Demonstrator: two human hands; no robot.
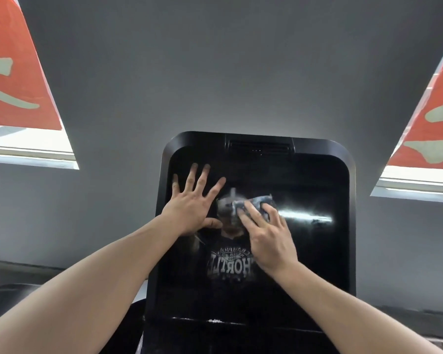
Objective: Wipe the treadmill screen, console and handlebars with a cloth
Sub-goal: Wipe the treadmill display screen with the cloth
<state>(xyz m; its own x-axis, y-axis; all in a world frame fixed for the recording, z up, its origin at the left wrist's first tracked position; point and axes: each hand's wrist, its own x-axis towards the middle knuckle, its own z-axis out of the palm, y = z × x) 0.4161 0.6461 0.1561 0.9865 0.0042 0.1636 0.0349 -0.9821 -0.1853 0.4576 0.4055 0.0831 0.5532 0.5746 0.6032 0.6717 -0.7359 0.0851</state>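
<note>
Seen from a head-worn camera, a glossy black rectangular treadmill screen (pixel 304 251) in a thick rounded black frame fills the lower middle, standing taller than wide: its long axis runs from 6 to 12 o'clock, and its face points back toward the person. The left hand (pixel 191 208) lies flat on the glass at about 10 o'clock from the screen's centre, fingers (pixel 201 178) straight and spread, gripping nothing and seemingly steadying the panel. The right hand (pixel 269 235), just beside it toward 3 o'clock, presses a small crumpled grey-blue cloth (pixel 251 203) against the glass near the upper middle; its fingers are gently bent over the bundle. A bright streak of reflected light sits at 3 o'clock from the cloth. Judging from this, the screen wipe is under way; it would go best with even, light pressure, overlapping strokes along the long axis, and a final pass where the bare palm touches. Behind rises a grey wall (pixel 215 72); orange banners (pixel 13 80) hang at 10 and 2 o'clock
</note>
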